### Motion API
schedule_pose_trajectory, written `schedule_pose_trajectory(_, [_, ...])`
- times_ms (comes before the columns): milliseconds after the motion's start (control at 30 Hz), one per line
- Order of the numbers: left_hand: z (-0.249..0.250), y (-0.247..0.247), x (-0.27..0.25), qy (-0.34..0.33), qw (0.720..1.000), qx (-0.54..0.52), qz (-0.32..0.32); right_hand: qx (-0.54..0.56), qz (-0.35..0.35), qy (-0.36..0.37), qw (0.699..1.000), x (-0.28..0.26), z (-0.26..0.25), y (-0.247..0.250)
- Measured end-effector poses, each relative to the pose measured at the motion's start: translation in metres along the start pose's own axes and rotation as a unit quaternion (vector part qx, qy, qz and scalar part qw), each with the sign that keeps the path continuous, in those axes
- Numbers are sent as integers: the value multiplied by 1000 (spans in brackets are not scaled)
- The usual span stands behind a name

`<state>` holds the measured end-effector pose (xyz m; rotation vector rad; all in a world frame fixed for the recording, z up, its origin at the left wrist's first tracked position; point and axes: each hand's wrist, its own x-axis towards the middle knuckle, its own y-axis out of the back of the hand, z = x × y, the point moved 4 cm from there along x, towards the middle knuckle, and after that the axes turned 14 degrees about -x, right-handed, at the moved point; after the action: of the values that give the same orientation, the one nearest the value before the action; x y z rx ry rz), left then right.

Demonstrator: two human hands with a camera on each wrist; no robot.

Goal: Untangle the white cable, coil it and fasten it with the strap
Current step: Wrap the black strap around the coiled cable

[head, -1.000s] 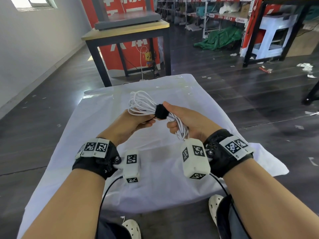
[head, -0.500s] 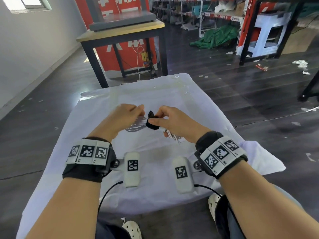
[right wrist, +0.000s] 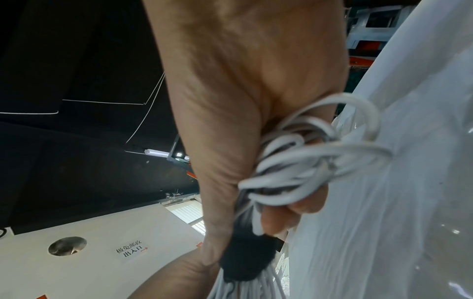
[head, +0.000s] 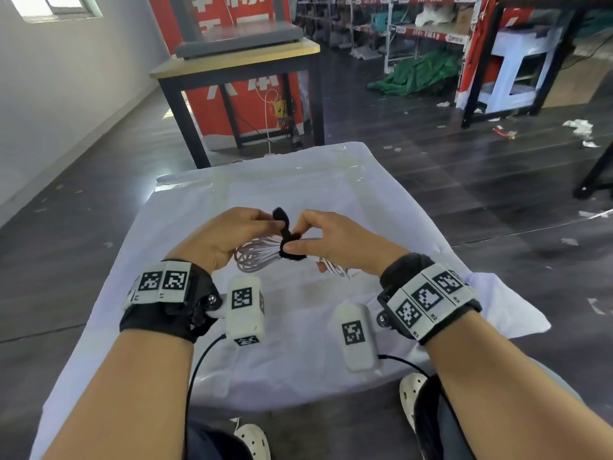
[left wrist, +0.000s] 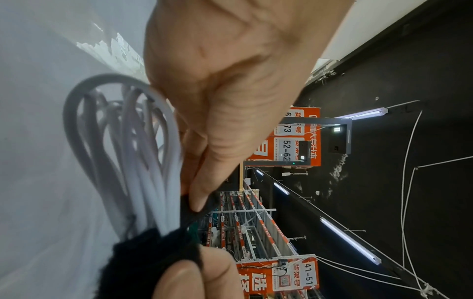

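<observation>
The white cable is bunched into a coil of several loops, held in the air above the white-covered table. A black fuzzy strap wraps its middle, with a free tail standing up. My left hand pinches the strap's tail between thumb and fingers. My right hand grips the coil's right end with curled fingers, its thumb pressing on the strap. The left loops hang free beneath the left hand.
A wooden table with black legs stands beyond the white sheet, with a grey slab on top. The floor is dark with scattered litter at right. Storage shelves and a green tarp lie at the back.
The coil was lowered from a raised, spread position to between the hands. The strap's tail, earlier tight against the bundle, now stands up pulled by the left hand.
</observation>
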<state>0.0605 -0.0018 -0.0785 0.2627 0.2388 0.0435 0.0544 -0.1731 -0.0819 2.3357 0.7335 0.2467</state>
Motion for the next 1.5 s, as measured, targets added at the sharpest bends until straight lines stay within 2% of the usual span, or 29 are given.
schedule_pose_trajectory(133, [5,0,-1,-35,999,-12,18,-4,-6,2,1000,-1,-2,-1])
schedule_pose_trajectory(400, [11,-3,3,-132,983,71,107,-42,3,29,999,-2,-8,3])
schedule_pose_trajectory(533, [15,-8,1,-158,977,79,123,-39,-29,27,998,-3,-10,1])
schedule_pose_trajectory(700, [18,1,0,-177,966,52,181,-29,-59,34,997,-1,-13,-6])
schedule_pose_trajectory(767, [19,-1,-2,-179,970,53,158,-30,-65,24,997,-1,-11,-5])
schedule_pose_trajectory(833, [22,-7,-6,-183,975,66,108,-42,-62,9,997,-1,-7,-6])
schedule_pose_trajectory(967, [31,-13,-16,-209,976,-2,56,-32,1,-27,999,2,2,0])
schedule_pose_trajectory(1067, [39,-20,-26,-232,973,-20,-3,41,69,-59,995,3,6,14])
schedule_pose_trajectory(1133, [40,-24,-29,-240,970,-7,-27,101,80,-78,989,2,10,19])
schedule_pose_trajectory(1267, [38,-21,-29,-242,970,-10,-38,201,49,-91,974,2,10,17])
schedule_pose_trajectory(1500, [39,-25,-33,-276,958,65,-35,325,30,-180,928,6,20,12])
